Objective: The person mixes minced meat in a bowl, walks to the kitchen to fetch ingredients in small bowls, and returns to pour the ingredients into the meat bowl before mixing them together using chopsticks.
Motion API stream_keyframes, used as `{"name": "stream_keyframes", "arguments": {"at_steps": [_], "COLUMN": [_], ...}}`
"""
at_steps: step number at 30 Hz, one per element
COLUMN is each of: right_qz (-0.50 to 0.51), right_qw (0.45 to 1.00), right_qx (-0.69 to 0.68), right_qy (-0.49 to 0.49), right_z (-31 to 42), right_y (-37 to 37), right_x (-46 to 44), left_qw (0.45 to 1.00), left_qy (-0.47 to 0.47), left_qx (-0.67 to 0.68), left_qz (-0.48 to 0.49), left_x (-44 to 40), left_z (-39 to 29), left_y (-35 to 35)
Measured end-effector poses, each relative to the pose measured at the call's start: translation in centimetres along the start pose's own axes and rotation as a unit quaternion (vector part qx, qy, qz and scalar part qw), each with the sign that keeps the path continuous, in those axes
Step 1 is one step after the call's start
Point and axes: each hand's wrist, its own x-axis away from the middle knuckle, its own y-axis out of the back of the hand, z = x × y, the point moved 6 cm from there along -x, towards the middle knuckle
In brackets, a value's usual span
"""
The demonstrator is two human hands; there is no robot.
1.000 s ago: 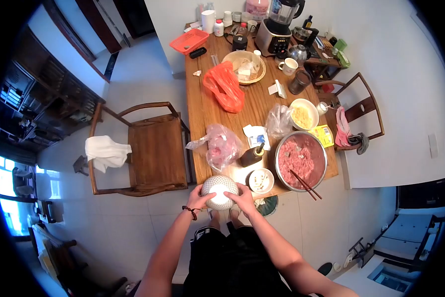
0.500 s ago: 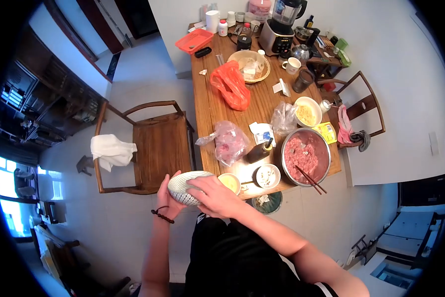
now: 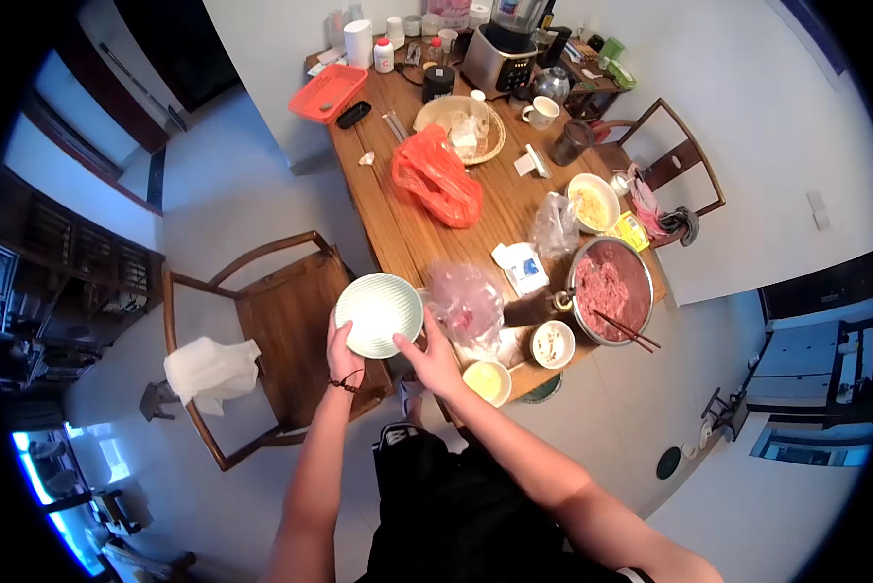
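Observation:
Between my two hands is a pale bowl (image 3: 380,313) with a ribbed inside, its hollow turned up toward me and nothing seen in it. My left hand (image 3: 343,354) grips its left lower side, a dark bead bracelet at the wrist. On the right edge, my right hand (image 3: 431,361) has its thumb over the rim; the fingers beneath are partly hidden. Close to my right hand are a small bowl of yellow liquid (image 3: 487,383) and a clear plastic bag with something pink inside (image 3: 464,303).
A steel bowl of minced meat (image 3: 604,282) with chopsticks (image 3: 626,330) stands on the table's right side. Nearby are a dark bottle (image 3: 534,309), a small white bowl (image 3: 552,345) and a bowl of yellow food (image 3: 592,204). A wooden chair (image 3: 286,311) with a white cloth is at left.
The bowl has turned from showing its patterned outside to showing its inside. My right hand has moved from across its outside to its right rim. The view has shifted.

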Motion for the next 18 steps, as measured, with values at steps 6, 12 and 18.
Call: {"name": "stream_keyframes", "arguments": {"at_steps": [6, 12, 18], "right_qz": [-0.032, -0.067, -0.078], "right_qw": [0.997, 0.996, 0.975], "right_qx": [-0.076, -0.045, 0.031], "right_qy": [-0.004, -0.039, -0.204], "right_z": [-2.2, -5.5, -8.8], "right_y": [-0.6, -0.6, 0.3], "right_x": [-8.1, -12.4, -14.2], "left_qw": [0.964, 0.949, 0.932], "left_qy": [-0.013, -0.022, -0.047], "left_qx": [-0.265, -0.316, -0.359], "left_qz": [-0.004, 0.015, -0.001], "left_x": [-9.5, -15.6, -17.9], "left_z": [2.1, 6.6, 9.1], "left_y": [1.2, 3.0, 3.0]}}
